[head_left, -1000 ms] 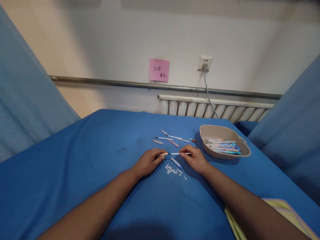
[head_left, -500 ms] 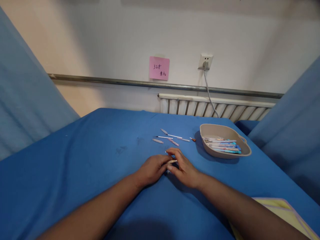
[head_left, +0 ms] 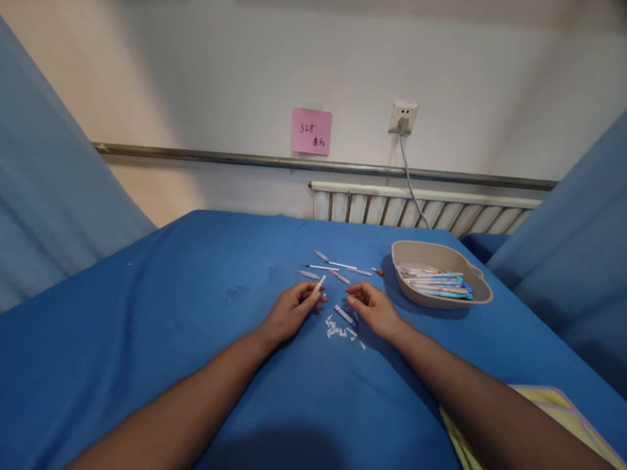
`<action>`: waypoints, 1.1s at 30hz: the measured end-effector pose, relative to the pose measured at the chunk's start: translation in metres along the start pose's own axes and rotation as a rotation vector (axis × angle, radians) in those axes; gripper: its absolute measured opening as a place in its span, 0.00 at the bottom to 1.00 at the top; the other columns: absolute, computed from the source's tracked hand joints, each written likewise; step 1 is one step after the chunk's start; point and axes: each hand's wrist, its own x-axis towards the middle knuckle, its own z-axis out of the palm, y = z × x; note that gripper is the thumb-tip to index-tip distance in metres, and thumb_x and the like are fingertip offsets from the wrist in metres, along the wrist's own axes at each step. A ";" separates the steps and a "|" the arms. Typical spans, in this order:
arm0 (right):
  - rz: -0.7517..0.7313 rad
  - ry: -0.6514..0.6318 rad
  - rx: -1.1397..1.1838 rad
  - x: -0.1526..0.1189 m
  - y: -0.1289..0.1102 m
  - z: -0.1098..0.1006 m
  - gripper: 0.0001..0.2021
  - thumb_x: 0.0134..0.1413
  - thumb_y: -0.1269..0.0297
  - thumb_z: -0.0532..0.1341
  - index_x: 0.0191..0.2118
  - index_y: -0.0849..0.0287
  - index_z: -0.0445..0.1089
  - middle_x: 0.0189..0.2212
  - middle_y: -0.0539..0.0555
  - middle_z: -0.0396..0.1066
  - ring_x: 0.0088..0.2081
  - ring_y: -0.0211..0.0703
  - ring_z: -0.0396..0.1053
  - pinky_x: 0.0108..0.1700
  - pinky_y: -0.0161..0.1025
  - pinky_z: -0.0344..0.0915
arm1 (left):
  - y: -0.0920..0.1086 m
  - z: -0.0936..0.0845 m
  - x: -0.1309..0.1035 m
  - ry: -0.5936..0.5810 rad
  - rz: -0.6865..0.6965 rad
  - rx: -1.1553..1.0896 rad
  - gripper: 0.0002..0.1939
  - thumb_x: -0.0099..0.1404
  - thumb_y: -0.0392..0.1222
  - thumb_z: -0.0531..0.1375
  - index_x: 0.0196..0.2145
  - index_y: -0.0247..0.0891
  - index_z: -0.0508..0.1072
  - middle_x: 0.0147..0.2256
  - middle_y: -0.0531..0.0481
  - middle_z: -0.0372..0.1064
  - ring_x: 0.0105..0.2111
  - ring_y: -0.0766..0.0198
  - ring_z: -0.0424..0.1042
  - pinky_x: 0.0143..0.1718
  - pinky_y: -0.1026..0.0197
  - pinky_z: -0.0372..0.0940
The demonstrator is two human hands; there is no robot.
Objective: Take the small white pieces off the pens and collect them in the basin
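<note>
My left hand (head_left: 296, 308) is closed around a white slender tube (head_left: 320, 284), which points up and away between thumb and fingers. Across from it, my right hand (head_left: 372, 305) hovers with thumb and fingers slightly apart and nothing visible between them. Just beside its fingertips lies a short blue-and-white pen barrel (head_left: 345, 316). Small white pieces (head_left: 336, 330) are scattered on the blue cloth (head_left: 206, 281) below the barrel. Beyond my hands lie pen parts: a white refill with a dark tip (head_left: 322, 267), a pink patterned barrel (head_left: 339, 277) and a greyish barrel (head_left: 309, 275).
A beige basket (head_left: 482, 297) at the right holds several pens (head_left: 435, 284). A small orange-brown piece (head_left: 378, 271) lies left of it. A yellow cloth (head_left: 543, 399) is under my right forearm. Blue curtains (head_left: 59, 170) hang at both sides; a radiator (head_left: 372, 207) stands behind.
My hands were together and have moved apart. The tube in my left hand now points upward. The blue-and-white barrel and scattered white pieces, previously covered by my hands, now show.
</note>
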 end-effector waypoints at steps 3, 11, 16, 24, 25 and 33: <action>-0.008 -0.172 -0.259 -0.002 -0.003 -0.006 0.11 0.48 0.60 0.61 0.38 0.58 0.67 0.27 0.50 0.69 0.28 0.37 0.66 0.32 0.35 0.63 | -0.008 -0.003 0.007 0.067 -0.046 -0.117 0.19 0.59 0.52 0.56 0.42 0.35 0.68 0.35 0.44 0.73 0.30 0.63 0.71 0.34 0.60 0.66; -0.140 -0.256 -0.594 -0.009 -0.016 -0.013 0.08 0.51 0.67 0.58 0.39 0.57 0.67 0.33 0.52 0.70 0.35 0.39 0.66 0.37 0.35 0.59 | -0.018 -0.011 0.015 0.126 -0.094 -0.231 0.20 0.58 0.51 0.58 0.41 0.33 0.70 0.31 0.46 0.72 0.26 0.67 0.69 0.28 0.64 0.63; -0.055 -0.116 -0.394 0.001 0.003 -0.011 0.08 0.54 0.64 0.54 0.40 0.58 0.66 0.32 0.52 0.70 0.34 0.40 0.67 0.36 0.36 0.61 | -0.019 -0.016 0.017 0.138 -0.098 -0.231 0.19 0.56 0.51 0.60 0.40 0.34 0.72 0.29 0.49 0.70 0.23 0.70 0.66 0.26 0.66 0.61; 0.037 -0.045 0.116 0.011 0.013 -0.014 0.13 0.53 0.54 0.52 0.35 0.59 0.62 0.17 0.44 0.59 0.20 0.35 0.59 0.24 0.33 0.56 | -0.015 -0.018 0.014 -0.018 -0.236 -0.411 0.20 0.59 0.50 0.59 0.44 0.32 0.71 0.34 0.43 0.73 0.27 0.66 0.70 0.29 0.65 0.63; 0.040 -0.054 0.138 0.011 0.013 -0.015 0.13 0.53 0.53 0.53 0.34 0.60 0.62 0.16 0.44 0.59 0.19 0.35 0.58 0.23 0.33 0.55 | -0.014 -0.019 0.013 -0.047 -0.247 -0.457 0.20 0.60 0.50 0.59 0.44 0.32 0.71 0.36 0.42 0.73 0.29 0.65 0.71 0.31 0.64 0.64; 0.097 -0.038 0.256 0.011 0.007 -0.015 0.14 0.49 0.50 0.56 0.30 0.58 0.61 0.16 0.43 0.58 0.16 0.32 0.55 0.20 0.32 0.51 | -0.012 -0.022 0.010 -0.141 -0.282 -0.574 0.18 0.62 0.47 0.57 0.46 0.31 0.70 0.38 0.40 0.74 0.32 0.62 0.73 0.34 0.62 0.65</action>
